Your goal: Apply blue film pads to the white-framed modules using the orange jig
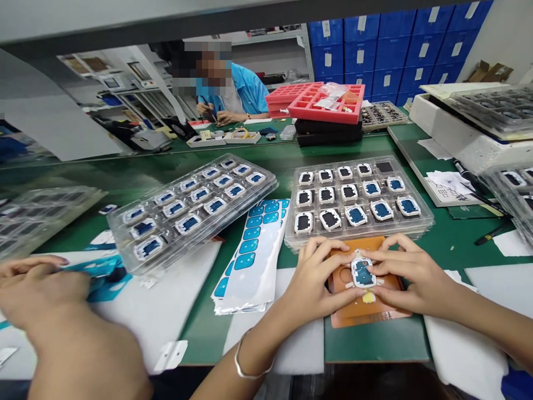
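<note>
My left hand (pixel 318 275) and my right hand (pixel 410 272) pinch a small white square frame (pixel 363 273) with rounded corners and a blue film inside, like a watch case. Its edges are between my fingertips, and my right fingers press on its face. Right under it lies an orange plate (pixel 345 317) with a yellow spot near its middle. Just beyond my hands stands a clear plastic tray (pixel 362 229) of similar frames, some with blue and some with black centres. Sheets of blue rounded stickers (pixel 254 264) lie left of my left hand.
Another person's hand (pixel 45 289) works over blue film at the left. A second clear tray (pixel 166 253) of frames lies tilted beside it. Across the bench (pixel 200 333), a person in blue (pixel 250 91) sits near red foam trays (pixel 327 105). A black pen (pixel 468 173) lies at right.
</note>
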`<state>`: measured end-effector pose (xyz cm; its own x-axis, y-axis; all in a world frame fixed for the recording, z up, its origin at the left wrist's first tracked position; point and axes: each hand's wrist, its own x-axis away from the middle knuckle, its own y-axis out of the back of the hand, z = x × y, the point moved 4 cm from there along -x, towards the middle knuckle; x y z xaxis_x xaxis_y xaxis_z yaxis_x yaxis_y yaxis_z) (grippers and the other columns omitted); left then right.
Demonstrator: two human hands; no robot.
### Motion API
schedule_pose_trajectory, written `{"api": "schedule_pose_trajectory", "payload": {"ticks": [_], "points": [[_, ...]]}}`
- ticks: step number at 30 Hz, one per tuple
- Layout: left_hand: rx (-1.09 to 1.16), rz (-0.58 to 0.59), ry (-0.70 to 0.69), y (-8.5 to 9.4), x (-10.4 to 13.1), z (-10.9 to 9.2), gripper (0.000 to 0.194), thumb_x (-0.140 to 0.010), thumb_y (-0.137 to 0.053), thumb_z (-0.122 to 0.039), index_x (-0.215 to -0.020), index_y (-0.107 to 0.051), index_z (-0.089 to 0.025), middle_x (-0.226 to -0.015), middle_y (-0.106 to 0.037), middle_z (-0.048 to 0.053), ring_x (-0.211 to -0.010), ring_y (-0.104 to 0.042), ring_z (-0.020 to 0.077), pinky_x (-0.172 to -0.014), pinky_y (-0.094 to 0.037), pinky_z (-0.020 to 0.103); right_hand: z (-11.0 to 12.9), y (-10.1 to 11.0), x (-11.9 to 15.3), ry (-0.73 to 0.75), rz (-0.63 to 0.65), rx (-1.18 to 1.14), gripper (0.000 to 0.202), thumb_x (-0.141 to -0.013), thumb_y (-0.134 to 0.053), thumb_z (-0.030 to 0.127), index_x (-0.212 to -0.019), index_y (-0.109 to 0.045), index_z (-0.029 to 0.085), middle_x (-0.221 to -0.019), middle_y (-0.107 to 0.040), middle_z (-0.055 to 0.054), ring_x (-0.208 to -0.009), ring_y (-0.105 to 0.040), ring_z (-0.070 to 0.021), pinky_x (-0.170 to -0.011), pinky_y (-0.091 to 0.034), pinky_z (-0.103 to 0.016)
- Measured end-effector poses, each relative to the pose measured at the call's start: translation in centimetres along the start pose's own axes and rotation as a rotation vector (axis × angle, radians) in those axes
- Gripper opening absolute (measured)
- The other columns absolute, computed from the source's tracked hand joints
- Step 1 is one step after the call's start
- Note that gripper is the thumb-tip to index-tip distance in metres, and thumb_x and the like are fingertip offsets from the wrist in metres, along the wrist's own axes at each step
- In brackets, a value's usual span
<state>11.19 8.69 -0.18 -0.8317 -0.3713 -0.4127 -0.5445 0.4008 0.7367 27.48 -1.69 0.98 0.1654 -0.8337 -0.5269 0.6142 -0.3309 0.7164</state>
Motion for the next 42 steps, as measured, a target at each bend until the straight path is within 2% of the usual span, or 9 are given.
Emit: {"api": "schedule_pose_trajectory", "payload": {"ticks": [8,15,19,23,28,32,34,39,42], "points": [[0.152,0.018,-0.053,-0.3,0.3,-0.3,0.068,-0.08,-0.063,-0.065,-0.14,-0.05,-0.034,-0.125,-0.054,0.01,-0.116,-0.045,0.0291,-0.103,-0.036,0.049,-0.2,0.0,0.0,-0.04,-0.042,-0.199,0.036,-0.078,-0.073,0.03,-0.111,-0.062,0.024,-0.096,-0.07,-0.007,-0.085,-0.06,-0.0207,-0.073,-0.054,-0.035],[0.096,0.101,-0.121,-0.7,0.7,-0.6,0.088,-0.086,-0.045,-0.073,-0.157,-0.009,-0.034,-0.142,-0.039,0.013,-0.127,-0.034,0.0337,-0.107,-0.029,0.052,-0.9,-0.4,0.6,-0.376,0.102,-1.043,0.053,-0.077,-0.075,0.049,-0.112,-0.043,0.027,-0.106,-0.07,-0.009,-0.094,-0.071,-0.0225,-0.08,-0.055,-0.035],[-0.046,0.058,-0.11,-0.4,0.6,-0.3,0.059,-0.096,-0.048,-0.053,-0.149,-0.036,-0.03,-0.132,-0.054,0.011,-0.117,-0.041,0.0301,-0.098,-0.032,0.047,-1.5,-0.1,0.3,-0.543,0.109,-1.242,0.059,-0.068,-0.071,0.064,-0.106,-0.044,0.027,-0.095,-0.071,-0.008,-0.09,-0.072,-0.0272,-0.084,-0.054,-0.044],[-0.168,0.045,-0.211,-0.2,0.5,-0.6,0.035,-0.097,-0.048,-0.044,-0.123,-0.065,-0.026,-0.118,-0.067,0.008,-0.11,-0.045,0.0285,-0.092,-0.029,0.044,-1.9,-0.1,0.3,-0.591,0.034,-1.226,0.056,-0.067,-0.065,0.064,-0.104,-0.051,0.025,-0.092,-0.071,-0.011,-0.092,-0.07,-0.0287,-0.074,-0.055,-0.039],[-0.144,0.059,-0.236,-0.1,0.2,-0.7,0.029,-0.097,-0.05,-0.039,-0.112,-0.069,-0.023,-0.113,-0.072,0.006,-0.106,-0.051,0.0271,-0.087,-0.028,0.042,-3.4,2.7,-1.3,-0.473,-0.04,-0.874,0.055,-0.072,-0.062,0.066,-0.11,-0.055,0.026,-0.094,-0.071,-0.009,-0.089,-0.07,-0.0272,-0.077,-0.054,-0.04],[-0.157,0.041,-0.304,-0.1,0.1,-0.8,0.031,-0.098,-0.049,-0.039,-0.116,-0.067,-0.021,-0.115,-0.073,0.005,-0.105,-0.053,0.0264,-0.086,-0.027,0.042,-8.0,7.5,-5.4,-0.311,-0.158,-0.092,0.045,-0.074,-0.067,0.05,-0.11,-0.062,0.023,-0.106,-0.07,-0.01,-0.09,-0.067,-0.0265,-0.076,-0.052,-0.037],[-0.168,0.013,-0.315,0.0,0.1,-0.9,0.031,-0.097,-0.051,-0.041,-0.113,-0.068,-0.021,-0.113,-0.074,0.004,-0.103,-0.055,0.0254,-0.086,-0.027,0.042,-11.0,9.0,-7.6,-0.339,-0.126,0.285,0.041,-0.077,-0.063,0.04,-0.113,-0.064,0.019,-0.103,-0.071,-0.012,-0.09,-0.065,-0.0276,-0.081,-0.05,-0.039],[-0.085,-0.15,-0.35,0.7,0.0,-0.9,0.027,-0.097,-0.051,-0.034,-0.086,-0.072,-0.022,-0.089,-0.078,0.001,-0.085,-0.063,0.0184,-0.083,-0.036,0.04,-16.2,8.8,-10.8,-0.459,0.159,0.733,0.045,-0.085,-0.055,0.029,-0.128,-0.063,0.017,-0.102,-0.072,-0.016,-0.104,-0.062,-0.0343,-0.075,-0.048,-0.038],[-0.13,-0.33,-0.038,2.7,-0.2,1.2,0.045,-0.098,-0.042,-0.038,-0.066,-0.066,-0.02,-0.069,-0.074,0.001,-0.069,-0.063,0.015,-0.074,-0.045,0.033,-16.7,7.7,-10.7,-0.447,0.203,0.732,0.039,-0.089,-0.049,0.026,-0.123,-0.067,0.017,-0.105,-0.073,-0.015,-0.105,-0.061,-0.0335,-0.071,-0.048,-0.036]]}}
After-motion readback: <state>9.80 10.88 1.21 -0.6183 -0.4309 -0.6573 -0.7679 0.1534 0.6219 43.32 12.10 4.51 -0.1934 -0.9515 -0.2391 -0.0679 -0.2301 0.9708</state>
